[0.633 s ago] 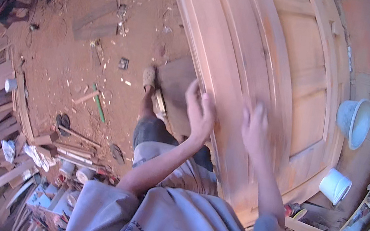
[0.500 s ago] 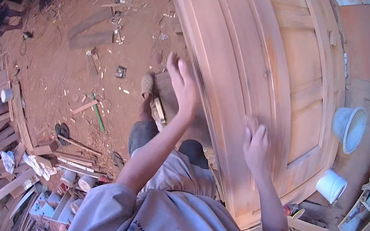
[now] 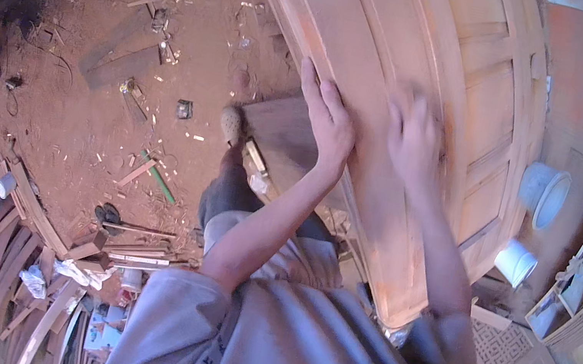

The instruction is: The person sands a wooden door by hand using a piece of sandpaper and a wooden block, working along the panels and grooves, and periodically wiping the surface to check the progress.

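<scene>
Both hands lie flat on the wooden door. The left hand has its fingers straight and together, held edge-on against the long near stile of the door and clasping nothing. The right hand sits just beside it, further in on the same face, fingers spread and pressed palm-down. It is blurred, so I cannot tell whether anything thin lies under its palm.

By the look of it, the step in hand is rubbing or smoothing the door's surface, with the left hand steadying the edge while the right works the face. The next move probably calls for even pressure along the grain and for the left hand to keep the door from shifting.

The door is large, of pale orange-brown bare wood, and runs from the top of the view down to the person's waist. It has raised stiles and several recessed panels on its far side. Its surface looks dull and unfinished.

Left of the door lies a red dirt floor strewn with wood offcuts. The person's sandalled foot stands near the door's edge. Right of the door stand two white buckets, one tipped on its side.
</scene>
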`<state>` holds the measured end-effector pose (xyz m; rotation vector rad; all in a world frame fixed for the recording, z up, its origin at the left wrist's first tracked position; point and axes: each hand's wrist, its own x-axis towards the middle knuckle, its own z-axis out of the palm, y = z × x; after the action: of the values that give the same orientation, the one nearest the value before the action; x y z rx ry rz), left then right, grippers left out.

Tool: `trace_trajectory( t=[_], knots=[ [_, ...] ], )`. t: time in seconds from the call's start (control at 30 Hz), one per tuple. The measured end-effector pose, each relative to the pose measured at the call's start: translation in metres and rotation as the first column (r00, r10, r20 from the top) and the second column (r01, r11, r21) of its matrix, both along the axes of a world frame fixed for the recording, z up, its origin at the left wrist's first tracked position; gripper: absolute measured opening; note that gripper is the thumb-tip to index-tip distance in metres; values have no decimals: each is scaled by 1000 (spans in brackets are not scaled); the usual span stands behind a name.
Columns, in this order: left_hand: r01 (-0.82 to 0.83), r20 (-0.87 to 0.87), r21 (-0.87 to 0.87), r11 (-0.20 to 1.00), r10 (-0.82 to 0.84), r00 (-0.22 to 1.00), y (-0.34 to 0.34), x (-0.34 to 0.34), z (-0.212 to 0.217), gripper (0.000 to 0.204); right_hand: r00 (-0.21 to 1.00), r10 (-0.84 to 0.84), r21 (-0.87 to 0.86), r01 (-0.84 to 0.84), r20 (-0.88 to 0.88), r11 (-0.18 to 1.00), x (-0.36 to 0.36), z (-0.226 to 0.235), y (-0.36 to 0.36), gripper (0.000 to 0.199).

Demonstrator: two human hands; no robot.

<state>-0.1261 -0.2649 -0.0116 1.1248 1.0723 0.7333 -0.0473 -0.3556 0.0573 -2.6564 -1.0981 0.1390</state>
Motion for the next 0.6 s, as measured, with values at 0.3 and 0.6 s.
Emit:
trace_trajectory(
  t=[0.3, 0.6],
  knots=[
    [31, -40, -29, 999, -32, 999, 8, 2, -6, 55, 993, 67, -102, -77, -98, 992, -25, -2, -99, 25],
    [15, 18, -16, 1000, -15, 1000, 4, 6, -11, 55, 995, -6, 2, 6, -95, 1000, 61, -4, 113, 34]
  ],
)
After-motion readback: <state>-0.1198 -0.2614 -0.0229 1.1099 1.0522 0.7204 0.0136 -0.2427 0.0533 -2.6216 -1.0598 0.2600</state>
